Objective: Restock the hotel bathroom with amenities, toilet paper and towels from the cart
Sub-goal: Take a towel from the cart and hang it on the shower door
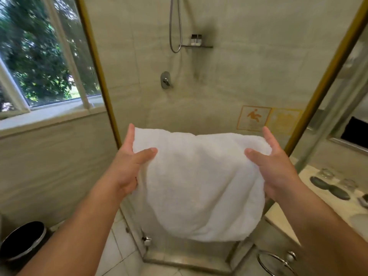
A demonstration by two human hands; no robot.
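Observation:
A white folded towel (199,182) hangs in front of the glass shower door (209,96), held up between both my hands. My left hand (129,166) grips its left edge, thumb on the front face and fingers behind. My right hand (276,166) grips the right edge in the same way. The towel's lower part sags in a rounded bulge toward the floor. Whether it rests on a door rail behind is hidden.
A gold-framed shower stall holds a hose (175,26), a mixer tap (165,80) and small bottles (196,39) on a shelf. A window (39,56) is at left, a black bin (22,242) at lower left. The vanity counter (328,206) with glasses (326,173) and a towel ring (276,263) are at right.

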